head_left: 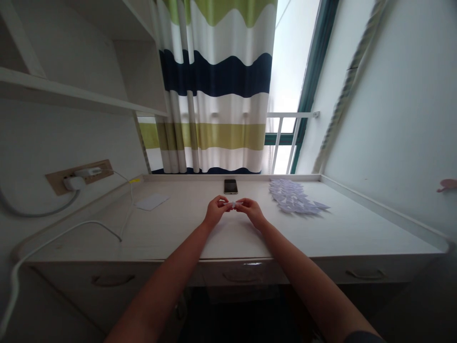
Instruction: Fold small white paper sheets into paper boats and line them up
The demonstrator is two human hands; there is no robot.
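Observation:
Between my two hands is a small folded piece of white paper [233, 205], held just above the desk's middle. My left hand [216, 209] pinches its left end between thumb and fingers. The right end is pinched by my right hand [251, 209]. Much of the paper is covered by the fingertips, so its exact fold cannot be made out. To the right of my right hand lies a pile of pointed, folded white paper pieces [294, 196]. Flat white paper sheets [152, 202] rest on the desk to the left.
Behind my hands a dark-screened phone [230, 186] lies on the white desk [171, 243]. A white cable [103, 223] crosses the desk's left side from the wall socket [79, 176]. Shelves [82, 97] overhang the left; a striped curtain [214, 109] hangs behind.

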